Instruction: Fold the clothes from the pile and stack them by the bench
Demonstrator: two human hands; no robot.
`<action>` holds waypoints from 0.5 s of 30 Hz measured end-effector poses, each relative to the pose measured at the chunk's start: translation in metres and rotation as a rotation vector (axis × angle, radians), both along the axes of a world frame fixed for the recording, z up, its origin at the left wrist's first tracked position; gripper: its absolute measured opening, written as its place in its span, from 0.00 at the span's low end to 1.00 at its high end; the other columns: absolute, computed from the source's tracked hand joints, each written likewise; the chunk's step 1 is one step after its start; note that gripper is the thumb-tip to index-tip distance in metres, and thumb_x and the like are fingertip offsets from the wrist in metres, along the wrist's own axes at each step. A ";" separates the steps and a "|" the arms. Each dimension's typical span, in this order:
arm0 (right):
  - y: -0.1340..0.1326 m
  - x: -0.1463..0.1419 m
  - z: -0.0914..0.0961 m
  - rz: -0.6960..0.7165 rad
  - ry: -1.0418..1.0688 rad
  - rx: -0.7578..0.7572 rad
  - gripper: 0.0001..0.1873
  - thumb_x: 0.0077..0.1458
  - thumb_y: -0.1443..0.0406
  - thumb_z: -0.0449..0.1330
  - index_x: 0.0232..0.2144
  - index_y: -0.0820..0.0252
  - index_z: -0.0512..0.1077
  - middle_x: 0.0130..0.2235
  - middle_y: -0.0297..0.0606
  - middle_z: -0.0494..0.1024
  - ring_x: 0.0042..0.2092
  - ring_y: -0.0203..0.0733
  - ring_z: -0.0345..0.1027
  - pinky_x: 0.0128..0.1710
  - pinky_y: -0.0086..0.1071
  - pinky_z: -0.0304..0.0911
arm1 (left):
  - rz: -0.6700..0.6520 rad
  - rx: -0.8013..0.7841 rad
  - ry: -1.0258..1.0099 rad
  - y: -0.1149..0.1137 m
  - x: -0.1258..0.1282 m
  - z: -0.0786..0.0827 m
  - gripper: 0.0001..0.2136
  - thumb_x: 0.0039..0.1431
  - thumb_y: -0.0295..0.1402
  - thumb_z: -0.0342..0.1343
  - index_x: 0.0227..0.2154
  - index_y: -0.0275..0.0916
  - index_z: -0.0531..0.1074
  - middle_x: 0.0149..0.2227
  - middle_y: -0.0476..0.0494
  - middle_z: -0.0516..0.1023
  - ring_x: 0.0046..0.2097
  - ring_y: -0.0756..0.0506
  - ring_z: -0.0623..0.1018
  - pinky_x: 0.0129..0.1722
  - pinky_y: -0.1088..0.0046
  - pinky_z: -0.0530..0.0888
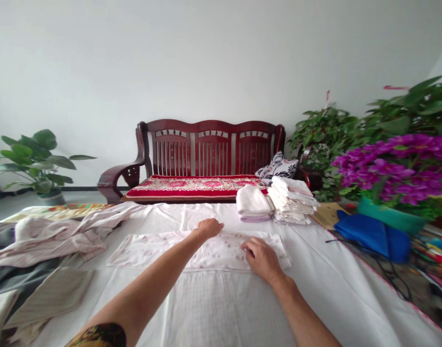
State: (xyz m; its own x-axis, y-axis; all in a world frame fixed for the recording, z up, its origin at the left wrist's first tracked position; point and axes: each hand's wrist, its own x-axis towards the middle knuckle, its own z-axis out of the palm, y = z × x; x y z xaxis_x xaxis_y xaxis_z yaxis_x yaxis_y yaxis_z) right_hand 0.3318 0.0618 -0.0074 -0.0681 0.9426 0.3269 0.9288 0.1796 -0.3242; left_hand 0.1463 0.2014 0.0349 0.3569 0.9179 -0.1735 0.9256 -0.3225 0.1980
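A white cloth with small pinkish spots [221, 250] lies folded into a long strip across the white-covered table [221, 308]. At its far edge is my left hand [209, 228], closed, with its fingers bent against the fabric and their tips mostly hidden. My right hand [263, 258] rests on the right part of the strip, fingers curled and pinched on the cloth. Beyond the right hand stand a small folded white stack [253, 200] and a taller stack of folded white cloths [291, 197], side by side.
Crumpled striped clothing [58, 236] and a folded beige cloth [57, 291] lie at left. On the right are a blue cloth bag [374, 233], a black cable [389, 277] and purple flowers [397, 166] in a green pot. A wooden bench [210, 149] stands behind the table.
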 end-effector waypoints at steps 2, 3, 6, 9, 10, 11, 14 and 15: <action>0.000 0.000 0.000 -0.001 0.001 0.000 0.18 0.53 0.73 0.54 0.39 0.54 0.79 0.41 0.38 0.79 0.47 0.43 0.70 0.45 0.31 0.62 | 0.001 -0.035 -0.010 0.003 0.001 0.001 0.18 0.63 0.43 0.48 0.40 0.38 0.80 0.43 0.34 0.83 0.48 0.38 0.81 0.44 0.67 0.73; 0.000 0.000 0.000 -0.003 0.003 0.002 0.18 0.53 0.73 0.54 0.39 0.54 0.79 0.41 0.38 0.79 0.47 0.43 0.70 0.46 0.31 0.62 | 0.003 -0.050 -0.016 0.005 0.001 0.001 0.18 0.62 0.43 0.49 0.40 0.38 0.80 0.42 0.35 0.83 0.47 0.38 0.81 0.44 0.68 0.73; 0.000 0.000 0.000 -0.005 0.007 0.004 0.18 0.53 0.73 0.54 0.40 0.54 0.79 0.41 0.37 0.79 0.47 0.43 0.70 0.46 0.31 0.62 | 0.005 -0.086 -0.040 0.009 0.001 0.001 0.16 0.60 0.43 0.53 0.38 0.39 0.80 0.39 0.37 0.84 0.46 0.38 0.81 0.43 0.69 0.73; -0.001 -0.001 0.000 -0.006 0.006 -0.001 0.18 0.53 0.73 0.54 0.40 0.53 0.79 0.41 0.37 0.79 0.47 0.43 0.70 0.45 0.31 0.62 | 0.007 -0.120 -0.075 0.011 -0.001 0.001 0.15 0.56 0.45 0.56 0.35 0.39 0.80 0.35 0.39 0.84 0.43 0.38 0.81 0.41 0.70 0.73; -0.001 -0.001 0.000 -0.006 0.006 -0.001 0.18 0.53 0.73 0.54 0.40 0.53 0.79 0.41 0.37 0.79 0.47 0.43 0.70 0.45 0.31 0.62 | 0.009 -0.131 -0.090 0.012 -0.001 0.000 0.15 0.54 0.45 0.57 0.33 0.39 0.80 0.34 0.40 0.83 0.42 0.39 0.81 0.40 0.70 0.72; -0.001 0.000 0.000 -0.005 0.005 0.001 0.18 0.53 0.73 0.54 0.40 0.53 0.79 0.41 0.37 0.79 0.47 0.43 0.70 0.45 0.31 0.62 | 0.014 -0.142 -0.105 0.012 -0.002 0.000 0.15 0.53 0.46 0.59 0.32 0.38 0.80 0.32 0.41 0.83 0.40 0.39 0.80 0.39 0.71 0.72; -0.001 0.000 0.000 -0.003 0.005 0.008 0.18 0.53 0.73 0.54 0.40 0.53 0.79 0.41 0.37 0.79 0.47 0.43 0.70 0.46 0.31 0.62 | 0.040 -0.165 -0.162 0.013 -0.005 0.000 0.15 0.50 0.46 0.61 0.26 0.37 0.79 0.27 0.43 0.80 0.36 0.40 0.78 0.36 0.70 0.71; -0.001 0.000 0.000 -0.001 0.004 0.009 0.18 0.53 0.73 0.54 0.40 0.53 0.79 0.41 0.37 0.79 0.47 0.43 0.70 0.46 0.31 0.62 | 0.052 -0.168 -0.187 0.013 -0.006 0.000 0.15 0.49 0.46 0.62 0.24 0.36 0.78 0.26 0.44 0.79 0.35 0.40 0.78 0.35 0.70 0.71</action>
